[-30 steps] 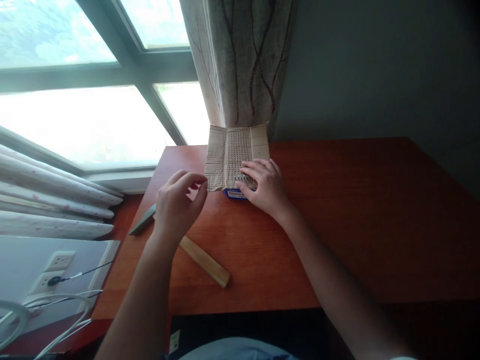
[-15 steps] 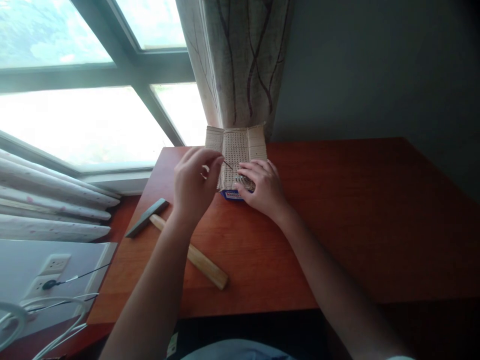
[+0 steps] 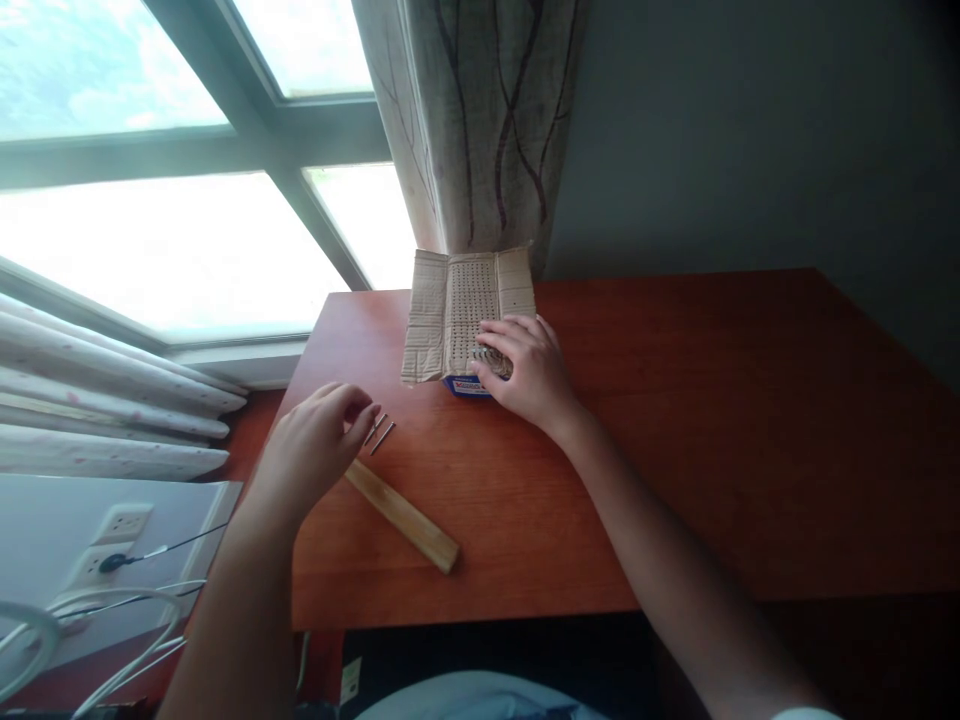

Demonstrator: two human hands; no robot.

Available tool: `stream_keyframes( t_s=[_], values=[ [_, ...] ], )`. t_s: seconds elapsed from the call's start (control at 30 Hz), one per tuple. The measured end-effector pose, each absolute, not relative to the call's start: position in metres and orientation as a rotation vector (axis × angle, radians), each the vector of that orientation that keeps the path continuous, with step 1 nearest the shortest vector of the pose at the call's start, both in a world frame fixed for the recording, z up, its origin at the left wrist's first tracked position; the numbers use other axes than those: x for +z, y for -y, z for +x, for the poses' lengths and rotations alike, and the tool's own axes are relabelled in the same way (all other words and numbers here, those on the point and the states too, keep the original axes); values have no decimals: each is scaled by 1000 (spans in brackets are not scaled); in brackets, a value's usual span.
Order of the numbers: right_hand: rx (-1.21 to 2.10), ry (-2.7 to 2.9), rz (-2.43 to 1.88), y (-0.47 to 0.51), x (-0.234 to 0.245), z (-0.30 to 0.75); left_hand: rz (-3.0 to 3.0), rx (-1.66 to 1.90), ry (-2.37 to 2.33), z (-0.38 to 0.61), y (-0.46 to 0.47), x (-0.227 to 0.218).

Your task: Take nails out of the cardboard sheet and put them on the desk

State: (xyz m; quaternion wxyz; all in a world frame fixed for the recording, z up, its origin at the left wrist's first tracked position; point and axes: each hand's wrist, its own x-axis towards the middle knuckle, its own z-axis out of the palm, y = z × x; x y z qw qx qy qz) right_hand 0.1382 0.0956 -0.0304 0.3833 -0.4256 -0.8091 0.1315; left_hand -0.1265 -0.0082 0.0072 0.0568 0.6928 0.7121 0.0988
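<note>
My left hand point(image 3: 319, 440) is low over the left part of the table, thumb and forefinger pinched on a thin metal nail point(image 3: 376, 429). Another nail point(image 3: 382, 438) lies on the wood just beside it. Below the hand runs the wooden handle point(image 3: 405, 515) of a hammer, whose head is hidden behind the hand. My right hand point(image 3: 531, 370) rests on the near right part of an opened cardboard box point(image 3: 472, 295), fingers curved over a round, ridged bundle point(image 3: 493, 362) with metallic glints. I cannot make out that bundle's kind.
The box has spread flaps, rows of small dark marks inside and a blue printed side point(image 3: 466, 386). The reddish-brown table point(image 3: 675, 430) ends at its front edge. A window and curtain point(image 3: 480, 130) stand behind; sockets and cables point(image 3: 112, 565) are at lower left.
My left hand has moved from above the box down and left to the table, with the thin nail. Two nails now show near its fingertips. My right hand has stayed on the bundle.
</note>
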Motion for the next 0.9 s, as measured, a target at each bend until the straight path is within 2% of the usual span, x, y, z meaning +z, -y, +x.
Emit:
stream_keyframes(
  t_s=[0.17,0.37,0.47,0.6,0.77,0.9],
  values=[
    [331,2065,-1072,-96,-31,138,1997,-13,-2192,-142,14,-13],
    [338,2071,-1085,-95,-30,138,1925,-53,-2211,-136,11,-13],
    [343,2073,-1093,-95,-30,139,1932,95,-2288,-131,9,-9],
    [344,2074,-1090,-95,-29,139,2035,469,-2278,-119,6,3],
    [349,2074,-1098,-95,-29,139,2087,849,-2122,-89,-5,20],
    [363,2077,-1105,-95,-29,139,2136,1011,-1943,-67,-17,25]
  ],
)
